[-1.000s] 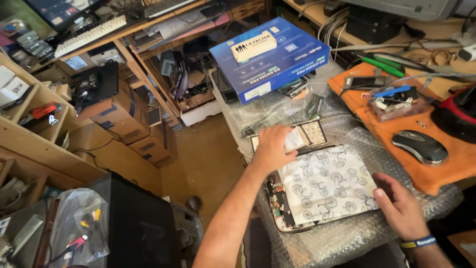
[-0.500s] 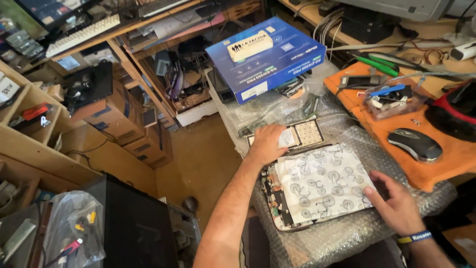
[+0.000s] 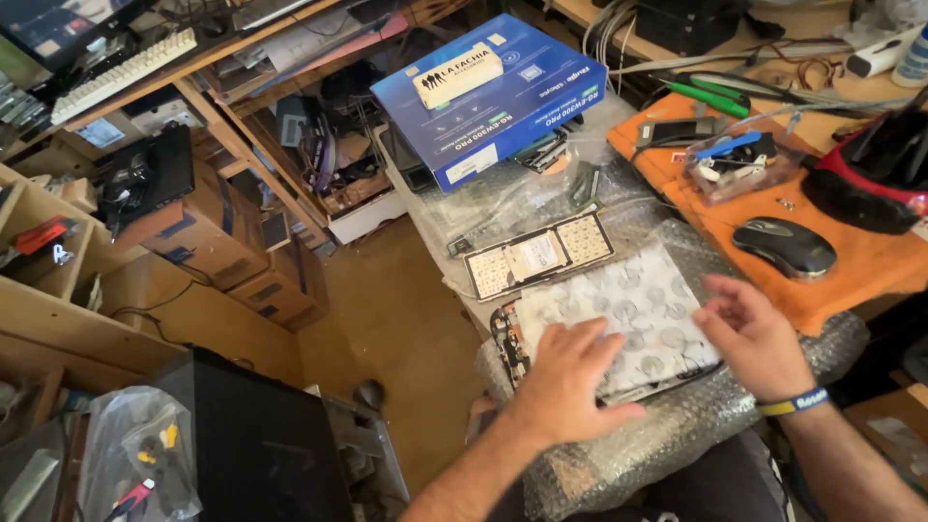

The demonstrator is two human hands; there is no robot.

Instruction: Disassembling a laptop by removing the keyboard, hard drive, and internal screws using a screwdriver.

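Note:
A flat device covered by a white patterned sheet (image 3: 638, 309) lies on bubble wrap (image 3: 677, 435) in front of me. My left hand (image 3: 570, 372) rests flat on its near left corner, fingers spread. Hovering over its right edge, my right hand (image 3: 759, 333) has its fingers apart and holds nothing; a blue wristband circles that wrist. Just beyond the sheet lies a black-framed panel (image 3: 536, 256) with pale pads.
A blue box (image 3: 488, 92) sits at the far end of the work surface. An orange mat (image 3: 851, 251) on the right bears a grey mouse (image 3: 783, 246) and a clear tray of small parts (image 3: 739, 164). Cardboard boxes (image 3: 208, 232) and wooden shelves stand left; a black case (image 3: 251, 445) stands below.
My left hand has come back from the black-framed panel to the near left corner of the sheet. My right hand has lifted off the right edge and opened.

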